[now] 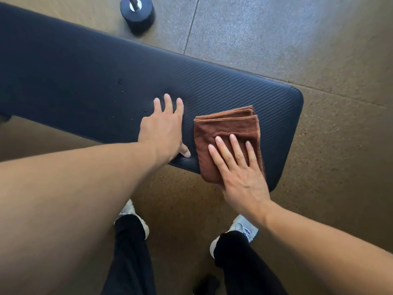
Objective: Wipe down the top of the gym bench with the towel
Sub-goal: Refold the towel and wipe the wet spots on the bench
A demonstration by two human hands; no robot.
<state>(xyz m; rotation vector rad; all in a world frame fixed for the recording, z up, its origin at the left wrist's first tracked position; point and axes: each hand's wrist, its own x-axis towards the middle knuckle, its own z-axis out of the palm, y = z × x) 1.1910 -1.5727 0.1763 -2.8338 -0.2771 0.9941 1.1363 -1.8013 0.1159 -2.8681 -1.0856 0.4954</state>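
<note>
Gym bench (89, 77): long black padded worktop, ribbed texture, rounded corners, running diagonally across the floor; a few small droplets near its middle. Towel (225, 133): rust-brown cloth, folded into a layered rectangle, lying flat near the bench's right end, its near edge overhanging the pad.

Counter (85, 67): padded top in dark blue-black vinyl-like covering, finely ribbed in diagonal lines, low sheen, with rounded, smooth edges; a few small droplets or specks on the surface near its middle.

Towel (225, 133): rust-brown cloth, folded in layers, soft matt nap, stitched hems with a lighter edge thread.

Floor (297, 50): speckled rubber-like tiles, matt and grainy, with thin seams between them.

Dumbbell head (138, 14): black, matt, rubber-like casing; handle stub in bright polished metal.

Shoes (244, 228): pale grey-white fabric uppers with laces, white soles.

Trousers (131, 262): black matt cloth.
</note>
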